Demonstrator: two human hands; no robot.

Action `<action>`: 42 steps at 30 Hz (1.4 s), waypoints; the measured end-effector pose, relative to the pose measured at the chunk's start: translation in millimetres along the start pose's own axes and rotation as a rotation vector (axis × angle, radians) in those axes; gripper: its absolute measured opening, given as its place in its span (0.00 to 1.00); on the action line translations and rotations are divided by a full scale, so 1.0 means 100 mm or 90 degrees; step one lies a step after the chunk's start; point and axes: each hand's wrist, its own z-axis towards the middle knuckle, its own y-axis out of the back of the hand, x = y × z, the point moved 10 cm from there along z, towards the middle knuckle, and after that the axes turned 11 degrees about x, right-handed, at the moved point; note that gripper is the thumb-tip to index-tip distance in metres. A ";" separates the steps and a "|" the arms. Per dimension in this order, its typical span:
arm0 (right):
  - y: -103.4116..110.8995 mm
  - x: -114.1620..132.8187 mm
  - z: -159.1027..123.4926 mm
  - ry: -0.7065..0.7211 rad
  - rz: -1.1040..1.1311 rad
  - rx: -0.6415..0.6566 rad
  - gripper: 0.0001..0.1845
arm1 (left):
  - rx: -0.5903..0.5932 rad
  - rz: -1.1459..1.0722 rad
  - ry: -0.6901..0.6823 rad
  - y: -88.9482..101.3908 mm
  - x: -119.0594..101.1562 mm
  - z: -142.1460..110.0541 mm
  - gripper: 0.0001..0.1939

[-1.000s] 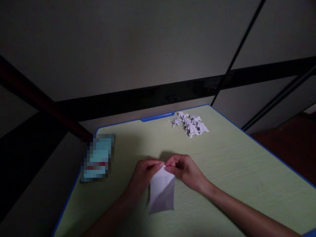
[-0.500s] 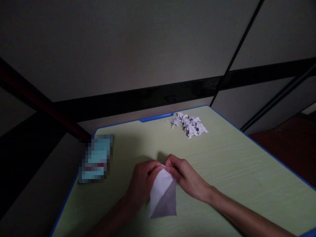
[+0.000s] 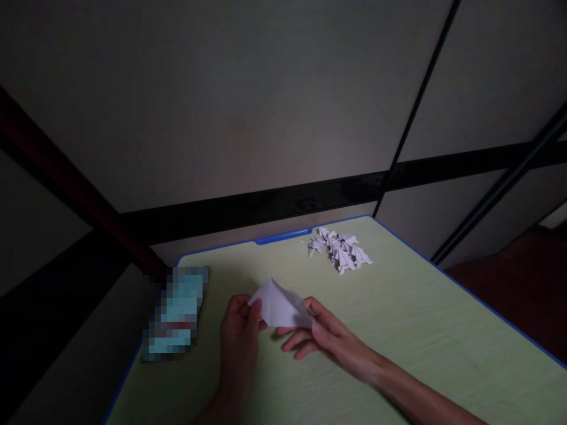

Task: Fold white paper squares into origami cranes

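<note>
Pale grey panels [image 3: 248, 106] are filling the top of the frame, with a glossy black band [image 3: 257, 206] running across them, and a dark reddish floor [image 3: 514, 289] is showing at the right edge. Below them, a pale green worktop [image 3: 420, 313] with a blue border is spreading over the lower half, its far side carrying a blue strip [image 3: 283, 236] near the centre of the frame.

Just below the centre, a white sheet of paper [image 3: 279, 308] is bending between two bare hands, its upper edge rising to a peak left of its middle. The left hand [image 3: 241, 321] is gripping the sheet's left end, the thumb pressing on the near face and other fingers lying behind. The right hand [image 3: 325, 333] is pinching the right end, while its lower fingers are spreading loosely under the paper. Whether the sheet is touching the worktop is hard to tell.

Beyond the right hand, right of centre, a cluster of folded white paper figures [image 3: 343, 257] is lying close together, some overlapping. At the left, a flat, light blue rectangular item [image 3: 179, 307] is resting by the worktop's edge, its details hidden by pixelation.
</note>
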 end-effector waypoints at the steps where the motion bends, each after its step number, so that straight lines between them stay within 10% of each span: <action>1: -0.03 0.04 0.00 0.024 -0.017 -0.002 0.26 | -0.007 -0.031 0.003 -0.01 0.02 -0.02 0.08; 6: 0.27 0.28 -0.14 0.103 -0.151 -0.245 0.10 | 0.090 -0.035 0.040 -0.24 0.08 -0.15 0.09; 10: 0.50 0.24 -0.20 0.064 -0.122 -0.332 0.16 | 0.246 -0.062 0.064 -0.50 0.07 -0.20 0.10; 17: 0.53 -0.04 -0.15 -0.003 -0.020 -0.290 0.16 | 0.218 -0.070 0.081 -0.42 0.06 -0.10 0.18; 23: 0.44 0.25 -0.16 0.046 -0.132 -0.273 0.11 | 0.179 0.003 0.105 -0.30 0.13 -0.08 0.07; 32: 0.41 0.44 -0.17 0.107 -0.236 -0.251 0.04 | 0.267 0.030 -0.010 -0.43 -0.14 -0.10 0.08; 42: 0.16 0.75 -0.25 0.270 -0.509 -0.208 0.03 | 0.401 0.176 0.108 -0.63 0.12 -0.17 0.06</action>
